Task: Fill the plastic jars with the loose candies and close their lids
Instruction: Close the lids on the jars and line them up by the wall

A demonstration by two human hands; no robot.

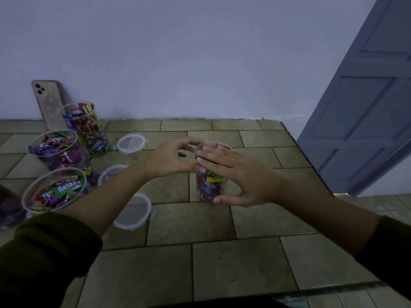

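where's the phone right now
In the head view, the phone stands at the far left, leaning against the wall just behind the rearmost candy jar.

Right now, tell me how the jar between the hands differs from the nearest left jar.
The centre jar stands alone, with the left hand and right hand on it; the near-left jar stands untouched beside other jars. The near-left jar shows a green Relaxa wrapper on top; the centre jar's top is partly covered. Both are clear, lidless, candy-filled.
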